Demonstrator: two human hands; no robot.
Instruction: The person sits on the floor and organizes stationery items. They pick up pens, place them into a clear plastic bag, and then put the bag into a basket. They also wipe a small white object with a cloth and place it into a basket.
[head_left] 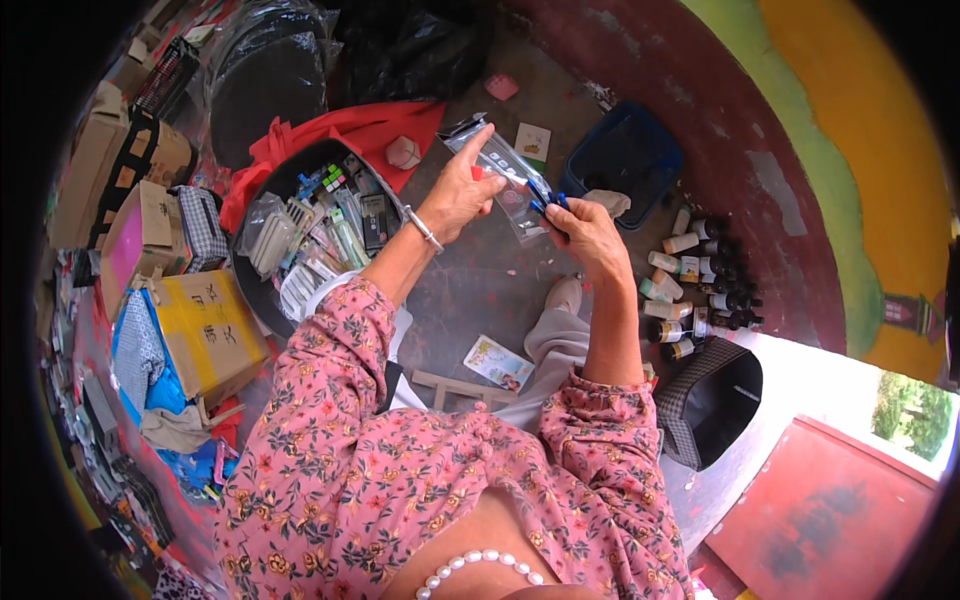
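Observation:
A long clear plastic bag (pixel 498 160) with a dark top end slants between my hands. My left hand (pixel 458 195) grips its left edge, index finger stretched along it and the other fingers curled. A small red patch shows by the thumb; I cannot make out what it is. Several slim blue pens (pixel 545 198) are pinched between the thumb and fingers of my right hand (pixel 592 235), over the bag's lower right part. To the left, a dark bin (pixel 243 240) holds packaged stationery, with a green-and-black puzzle cube (pixel 333 178) on top.
A blue plastic basket (pixel 665 160) stands beyond my right hand. Several bottles (pixel 690 290) stand along the wall at right, near a dark checked fabric bin (pixel 690 410). Cardboard boxes (pixel 210 330) crowd the left. A picture card (pixel 498 362) and a wooden frame piece (pixel 462 388) lie near my feet.

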